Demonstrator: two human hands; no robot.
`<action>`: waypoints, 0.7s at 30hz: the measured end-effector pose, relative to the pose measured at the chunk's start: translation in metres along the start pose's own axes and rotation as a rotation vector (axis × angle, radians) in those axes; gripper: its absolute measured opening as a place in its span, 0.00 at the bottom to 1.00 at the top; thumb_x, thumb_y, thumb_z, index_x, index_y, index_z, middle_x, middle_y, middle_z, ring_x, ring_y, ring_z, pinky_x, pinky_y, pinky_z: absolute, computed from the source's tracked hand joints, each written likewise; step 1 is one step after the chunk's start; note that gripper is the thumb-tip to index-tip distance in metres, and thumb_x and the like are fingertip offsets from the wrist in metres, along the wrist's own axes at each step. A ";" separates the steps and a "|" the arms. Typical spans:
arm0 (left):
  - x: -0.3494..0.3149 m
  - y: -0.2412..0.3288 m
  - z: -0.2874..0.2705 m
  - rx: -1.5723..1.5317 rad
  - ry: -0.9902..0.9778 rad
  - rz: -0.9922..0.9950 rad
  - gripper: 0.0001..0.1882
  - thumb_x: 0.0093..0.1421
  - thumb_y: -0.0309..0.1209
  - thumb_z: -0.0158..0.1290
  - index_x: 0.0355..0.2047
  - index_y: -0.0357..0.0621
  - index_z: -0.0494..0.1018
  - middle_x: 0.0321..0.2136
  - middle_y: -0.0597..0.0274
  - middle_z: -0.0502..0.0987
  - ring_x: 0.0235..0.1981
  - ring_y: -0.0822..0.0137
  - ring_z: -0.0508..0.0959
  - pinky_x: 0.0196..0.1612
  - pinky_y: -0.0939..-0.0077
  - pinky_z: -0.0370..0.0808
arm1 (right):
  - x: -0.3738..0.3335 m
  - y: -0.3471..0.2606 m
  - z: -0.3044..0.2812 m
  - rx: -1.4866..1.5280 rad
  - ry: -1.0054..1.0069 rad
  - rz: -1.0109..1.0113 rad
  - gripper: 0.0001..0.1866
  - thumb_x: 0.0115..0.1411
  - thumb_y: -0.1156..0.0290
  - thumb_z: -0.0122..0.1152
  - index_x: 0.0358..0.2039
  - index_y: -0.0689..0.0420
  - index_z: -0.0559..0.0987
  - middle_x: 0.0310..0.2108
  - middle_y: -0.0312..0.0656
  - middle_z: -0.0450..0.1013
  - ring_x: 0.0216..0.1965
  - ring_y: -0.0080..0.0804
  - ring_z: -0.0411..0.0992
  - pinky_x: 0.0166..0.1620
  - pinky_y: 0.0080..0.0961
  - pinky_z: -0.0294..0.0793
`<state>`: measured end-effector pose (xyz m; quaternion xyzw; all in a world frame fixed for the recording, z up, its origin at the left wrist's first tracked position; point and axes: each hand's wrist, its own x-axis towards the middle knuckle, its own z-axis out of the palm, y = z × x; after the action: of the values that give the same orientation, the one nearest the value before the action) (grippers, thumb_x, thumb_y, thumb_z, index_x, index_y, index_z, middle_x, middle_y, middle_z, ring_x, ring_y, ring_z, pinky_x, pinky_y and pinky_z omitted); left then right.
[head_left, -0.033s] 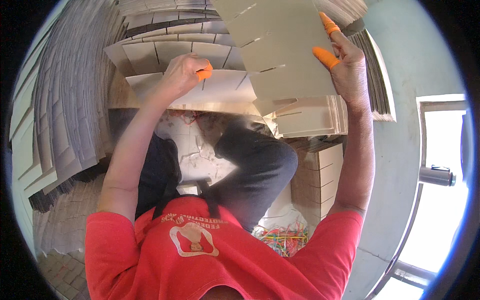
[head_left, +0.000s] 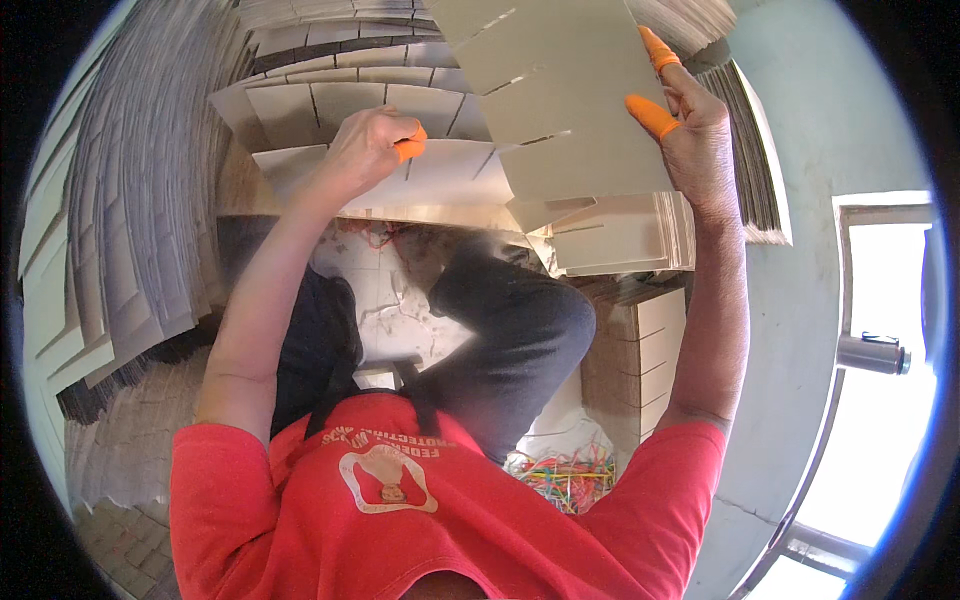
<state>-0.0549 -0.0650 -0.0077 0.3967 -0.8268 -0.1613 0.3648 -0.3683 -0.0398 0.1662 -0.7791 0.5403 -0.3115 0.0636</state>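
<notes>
My right hand (head_left: 697, 135), with orange finger covers on thumb and forefinger, grips the right edge of a large grey slotted cardboard sheet (head_left: 575, 100). That sheet is tilted, and its upper end runs out of the picture. My left hand (head_left: 372, 145) is closed, an orange cover on its thumb, at the upper edge of a pale slotted cardboard strip (head_left: 455, 175). Its fingertips are partly hidden. Behind this strip stand several more slotted strips (head_left: 285, 110) in rows, crossed by dark slots.
Tall cardboard stacks (head_left: 140, 180) rise at the left. On the right are a smaller bundle of slotted cardboard (head_left: 620, 235), a lower stack (head_left: 640, 350) and a leaning stack (head_left: 748, 150) by the wall. Coloured ties (head_left: 565, 478) lie on the floor beside my leg (head_left: 520, 330).
</notes>
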 end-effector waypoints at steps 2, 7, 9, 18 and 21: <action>-0.001 0.000 -0.001 -0.002 0.011 0.015 0.07 0.52 0.26 0.62 0.29 0.37 0.78 0.25 0.51 0.77 0.29 0.53 0.78 0.33 0.60 0.74 | 0.004 0.005 0.007 -0.016 -0.013 -0.006 0.35 0.55 0.81 0.67 0.64 0.56 0.68 0.45 0.36 0.72 0.45 0.19 0.68 0.50 0.18 0.70; 0.003 0.004 -0.006 0.011 -0.072 -0.003 0.07 0.51 0.27 0.63 0.29 0.36 0.78 0.26 0.51 0.78 0.30 0.52 0.79 0.34 0.61 0.75 | -0.002 0.017 0.027 0.084 -0.038 -0.013 0.39 0.51 0.80 0.71 0.64 0.52 0.69 0.24 0.28 0.63 0.28 0.16 0.58 0.35 0.10 0.61; 0.010 0.003 -0.012 0.071 -0.110 0.014 0.08 0.51 0.28 0.63 0.30 0.37 0.78 0.27 0.50 0.79 0.31 0.51 0.79 0.36 0.60 0.76 | -0.002 0.020 0.034 0.116 -0.047 -0.011 0.39 0.50 0.81 0.71 0.64 0.51 0.69 0.22 0.27 0.56 0.25 0.17 0.54 0.32 0.10 0.57; 0.040 -0.046 -0.017 0.324 -0.109 -0.105 0.07 0.51 0.25 0.61 0.30 0.36 0.77 0.30 0.46 0.79 0.34 0.45 0.80 0.38 0.55 0.76 | 0.008 0.008 0.029 0.164 -0.074 -0.045 0.37 0.52 0.80 0.70 0.64 0.52 0.70 0.33 0.35 0.74 0.34 0.17 0.67 0.42 0.15 0.70; 0.037 -0.042 -0.014 0.273 -0.078 -0.082 0.06 0.51 0.24 0.61 0.28 0.35 0.76 0.27 0.45 0.79 0.32 0.44 0.79 0.36 0.54 0.75 | 0.012 0.014 0.036 0.071 -0.138 -0.086 0.37 0.51 0.79 0.71 0.63 0.54 0.70 0.30 0.35 0.72 0.32 0.19 0.66 0.39 0.15 0.69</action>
<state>-0.0380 -0.1197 -0.0041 0.4694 -0.8377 -0.0774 0.2682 -0.3571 -0.0649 0.1366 -0.8183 0.4894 -0.2786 0.1148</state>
